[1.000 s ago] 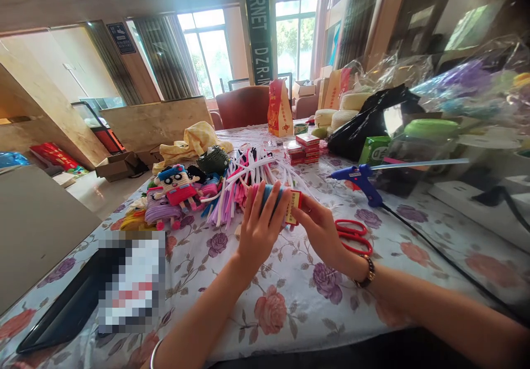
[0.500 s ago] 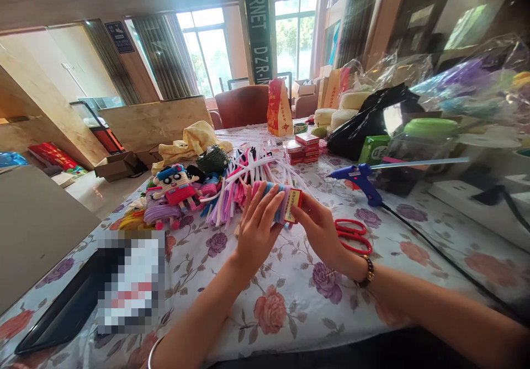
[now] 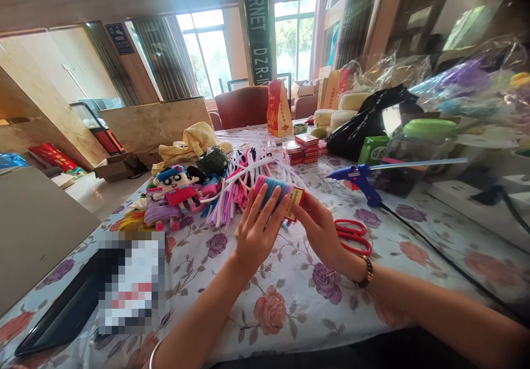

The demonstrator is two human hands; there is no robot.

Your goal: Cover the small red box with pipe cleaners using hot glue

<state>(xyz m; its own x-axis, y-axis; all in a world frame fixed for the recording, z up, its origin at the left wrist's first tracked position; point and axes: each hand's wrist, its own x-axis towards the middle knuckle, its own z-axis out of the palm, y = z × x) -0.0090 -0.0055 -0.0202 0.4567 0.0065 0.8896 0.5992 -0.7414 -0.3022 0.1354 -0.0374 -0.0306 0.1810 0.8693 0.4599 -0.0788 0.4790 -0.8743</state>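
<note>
Both my hands hold a small box wrapped in pink and blue fuzzy pipe cleaners (image 3: 276, 191) just above the floral tablecloth (image 3: 285, 297). My left hand (image 3: 260, 230) cups its near side with fingers spread over the wrap. My right hand (image 3: 318, 226) pinches the red and yellow end of the box (image 3: 296, 203). Behind the box lies a pile of loose pipe cleaners (image 3: 242, 184) in pink, white, purple and blue.
Red scissors (image 3: 351, 235) lie right of my right hand. A blue glue gun (image 3: 361, 179) with a black cord (image 3: 447, 261) sits farther right. Yarn dolls (image 3: 174, 189), stacked red boxes (image 3: 305, 147), a black bag (image 3: 368, 117) and a dark tablet (image 3: 66, 314) are around.
The wrapped box has been turned and lifted slightly between my hands; more of the pink and blue wrap shows above my left fingers. The rest is unchanged.
</note>
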